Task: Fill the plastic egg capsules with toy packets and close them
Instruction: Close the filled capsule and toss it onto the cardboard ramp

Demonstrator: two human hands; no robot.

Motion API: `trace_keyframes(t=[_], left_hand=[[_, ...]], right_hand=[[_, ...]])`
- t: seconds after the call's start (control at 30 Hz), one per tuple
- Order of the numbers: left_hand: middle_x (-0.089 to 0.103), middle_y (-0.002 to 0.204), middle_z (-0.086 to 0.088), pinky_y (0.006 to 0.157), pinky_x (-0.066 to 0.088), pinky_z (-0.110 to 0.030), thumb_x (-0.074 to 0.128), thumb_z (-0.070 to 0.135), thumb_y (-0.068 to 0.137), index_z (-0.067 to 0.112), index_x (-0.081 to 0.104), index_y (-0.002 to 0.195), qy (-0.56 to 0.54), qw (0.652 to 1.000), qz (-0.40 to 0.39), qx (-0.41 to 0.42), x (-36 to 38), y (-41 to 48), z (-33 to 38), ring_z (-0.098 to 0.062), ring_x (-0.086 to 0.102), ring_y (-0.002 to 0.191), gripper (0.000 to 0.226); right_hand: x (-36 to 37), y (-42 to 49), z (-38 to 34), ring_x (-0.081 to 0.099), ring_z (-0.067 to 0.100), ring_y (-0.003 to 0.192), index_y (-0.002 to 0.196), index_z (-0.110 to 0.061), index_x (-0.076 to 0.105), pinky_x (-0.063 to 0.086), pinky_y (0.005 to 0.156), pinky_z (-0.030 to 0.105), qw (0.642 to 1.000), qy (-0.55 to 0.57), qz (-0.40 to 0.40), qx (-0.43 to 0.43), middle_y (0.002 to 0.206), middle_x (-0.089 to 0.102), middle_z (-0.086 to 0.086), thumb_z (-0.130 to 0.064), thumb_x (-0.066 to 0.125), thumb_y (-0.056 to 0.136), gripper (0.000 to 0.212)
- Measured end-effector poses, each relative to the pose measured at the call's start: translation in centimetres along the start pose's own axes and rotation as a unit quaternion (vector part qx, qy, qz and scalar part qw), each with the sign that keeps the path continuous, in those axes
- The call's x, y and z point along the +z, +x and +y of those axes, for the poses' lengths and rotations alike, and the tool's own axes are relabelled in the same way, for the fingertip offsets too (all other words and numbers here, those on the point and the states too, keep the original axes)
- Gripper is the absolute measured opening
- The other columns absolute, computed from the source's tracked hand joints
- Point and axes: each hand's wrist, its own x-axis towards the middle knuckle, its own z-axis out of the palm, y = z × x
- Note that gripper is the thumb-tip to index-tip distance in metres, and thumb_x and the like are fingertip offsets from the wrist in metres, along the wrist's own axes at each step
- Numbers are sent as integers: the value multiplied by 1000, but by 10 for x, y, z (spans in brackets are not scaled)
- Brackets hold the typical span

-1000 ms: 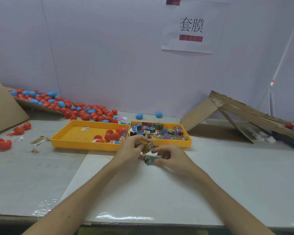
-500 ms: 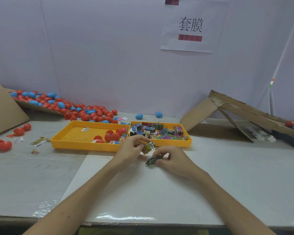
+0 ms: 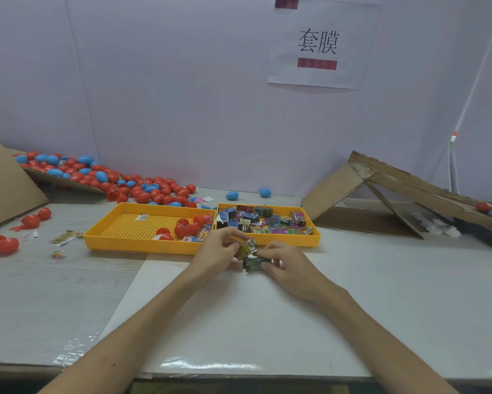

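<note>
Nearest in, two bare forearms reach over a white sheet (image 3: 239, 322) on the counter (image 3: 54, 294), and both hands meet just in front of the packet tray (image 3: 267, 241). The left hand (image 3: 219, 251) pinches a yellow packet (image 3: 247, 247), its fingers (image 3: 233, 247) curled tight around it. The right hand (image 3: 288, 265) clamps a dark green packet (image 3: 256, 263) between thumb and fingertips, directly under the yellow one, and the two packets touch. Both are held just above the sheet, right at the packet tray's near rim.

The packet tray itself is yellow and full of a jumble of colourful toy packets (image 3: 263, 220). Touching its left side is a second yellow mesh tray (image 3: 125, 226), with a few red capsules (image 3: 186, 228) and some packets bunched in the end nearest the packet tray. Well to the left of that, a loose packet (image 3: 64, 237) lies flat on the counter, with open red capsule halves (image 3: 1, 245) beyond it.

Behind the packet tray sit two blue capsules (image 3: 232, 195), apart from each other. Behind and to its left, a big heap of red and blue capsules (image 3: 142, 191) spills off a cardboard slope. To the tray's right, a cardboard ramp (image 3: 381, 191) leans over the counter. Farthest back, above the tray, a paper sign (image 3: 321, 44) hangs on the wall.
</note>
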Motion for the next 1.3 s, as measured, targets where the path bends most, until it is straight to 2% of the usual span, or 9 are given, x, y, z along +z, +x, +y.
trace_keyframes(t=[0.17,0.37,0.6,0.73,0.8,0.93,1.03,1.17,1.3], left_hand=[[72,101,-11,65,62,-27,50,-2,103,16,70,105,-42,999,-17,-20,2,-1,0,-17,72,87,27],[73,102,-14,72,64,-40,51,-2,102,13,70,107,-99,993,-34,-49,1,-1,1,-24,76,88,24],[75,101,-7,72,64,-41,51,2,104,19,69,106,-80,996,-22,-34,0,-1,3,-20,76,88,25],[72,99,7,62,55,-14,53,4,103,21,71,105,-19,1000,-9,1,0,-1,1,3,70,77,25],[71,100,9,58,51,-10,52,4,103,20,72,106,-20,1000,-8,3,1,0,0,0,69,82,26],[68,102,8,55,53,-13,49,2,104,22,71,102,-27,1000,-8,5,0,2,-1,-2,71,79,30],[69,102,-8,62,62,-30,41,0,106,21,69,102,-50,999,-2,-4,1,3,-2,-9,73,70,35],[63,104,0,68,55,-29,35,11,109,23,68,108,-13,1000,28,-4,1,4,0,-13,65,78,35],[56,118,6,75,45,-25,51,49,102,28,58,123,17,999,-48,-9,2,3,3,-9,55,98,31]], right_hand=[[0,0,-1,53,13,88,108,-4,70,36,76,19,999,-35,-18,-12,105,59,4,-6,56,99,17],[1,-1,-1,50,13,84,96,-1,68,33,71,18,999,-45,-9,-29,99,57,6,-1,53,99,15],[-1,-1,-4,55,10,81,114,-9,75,38,70,10,995,-41,62,-65,94,67,2,2,63,93,27],[-2,-4,-3,60,2,76,97,-14,74,43,69,11,994,-18,89,-62,86,69,-12,2,70,86,21],[-2,-5,-3,61,4,76,90,-14,72,43,68,11,992,-17,100,-75,82,69,-12,4,71,83,20],[0,-3,-2,61,2,77,87,-16,73,41,67,8,991,-22,100,-84,84,70,-11,4,73,80,21],[2,-2,1,62,5,78,85,-23,67,41,64,12,994,-1,86,-61,81,68,-13,-4,75,83,20],[3,-3,2,64,7,80,83,-31,62,42,66,12,995,-2,82,-54,81,67,-14,-8,75,84,27],[3,-3,1,65,6,79,84,-28,64,42,67,12,994,-8,86,-62,82,69,-14,-6,74,84,24]])
